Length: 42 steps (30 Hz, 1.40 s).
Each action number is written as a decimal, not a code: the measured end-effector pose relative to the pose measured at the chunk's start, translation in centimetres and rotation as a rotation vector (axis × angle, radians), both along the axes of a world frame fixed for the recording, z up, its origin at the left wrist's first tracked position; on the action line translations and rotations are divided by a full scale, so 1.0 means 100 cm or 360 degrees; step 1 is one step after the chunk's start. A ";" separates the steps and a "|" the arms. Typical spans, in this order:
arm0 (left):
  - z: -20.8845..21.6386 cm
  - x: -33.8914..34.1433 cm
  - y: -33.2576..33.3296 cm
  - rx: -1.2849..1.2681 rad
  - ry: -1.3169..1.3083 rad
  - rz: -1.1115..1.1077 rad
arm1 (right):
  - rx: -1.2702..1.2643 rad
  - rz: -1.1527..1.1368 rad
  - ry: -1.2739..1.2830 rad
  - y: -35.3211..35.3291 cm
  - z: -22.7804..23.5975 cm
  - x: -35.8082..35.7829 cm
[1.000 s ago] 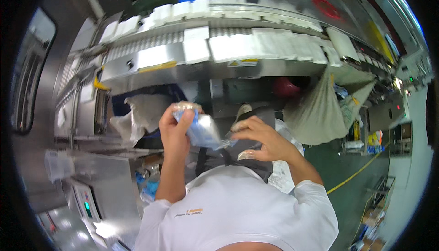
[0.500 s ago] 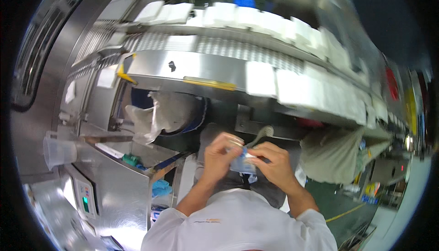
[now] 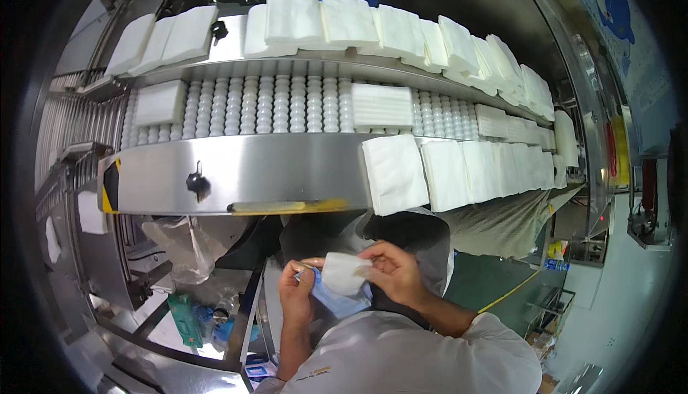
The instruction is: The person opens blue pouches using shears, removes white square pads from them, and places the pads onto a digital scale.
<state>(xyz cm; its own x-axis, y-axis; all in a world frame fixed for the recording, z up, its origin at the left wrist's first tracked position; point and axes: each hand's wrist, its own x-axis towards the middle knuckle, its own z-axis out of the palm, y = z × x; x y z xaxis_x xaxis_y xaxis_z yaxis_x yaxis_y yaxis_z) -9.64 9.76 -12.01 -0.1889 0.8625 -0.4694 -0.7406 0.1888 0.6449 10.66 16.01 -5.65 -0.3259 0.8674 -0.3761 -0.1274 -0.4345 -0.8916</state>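
Close to my body, my left hand (image 3: 296,292) grips a light-blue and white soft packet (image 3: 335,304), its thumb and fingers pinching one edge. Over the packet's upper part lies a folded white sheet (image 3: 342,271). My right hand (image 3: 394,276) pinches this sheet at its right side between thumb and fingers. Whether the sheet is partly inside the packet or lies in front of it, I cannot tell.
Ahead runs a roller conveyor (image 3: 265,107) carrying white folded stacks (image 3: 381,106). More white stacks (image 3: 394,174) line its near steel ledge (image 3: 287,168) and far ledge. Lower left are a metal frame (image 3: 244,315) and a green packet (image 3: 185,320). A grey cloth (image 3: 494,225) hangs at right.
The view has shifted, so the conveyor now looks larger and more level. Both hands appear lower and further left, and a white sheet now shows clearly between them beside the blue packet.
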 end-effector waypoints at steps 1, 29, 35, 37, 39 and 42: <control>-0.002 0.000 0.000 -0.0037 -0.0050 -0.0026 | -0.0078 0.0073 0.0017 0.000 -0.003 -0.003; 0.087 0.021 -0.037 0.0595 0.1007 -0.0494 | 0.0571 -0.0023 -0.0179 -0.043 0.048 0.035; 0.155 0.035 -0.052 0.0474 0.1029 -0.0769 | 0.0521 0.0014 0.0193 -0.068 0.061 0.064; 0.150 0.040 -0.057 0.0794 0.1305 -0.0643 | 0.0587 0.0070 0.0192 -0.071 0.058 0.071; 0.156 0.049 -0.065 0.0700 0.1162 -0.0604 | 0.0621 0.0046 0.0212 -0.077 0.059 0.079; 0.158 0.059 -0.068 0.0643 0.1122 -0.0499 | 0.0577 -0.0170 0.0342 -0.081 0.063 0.075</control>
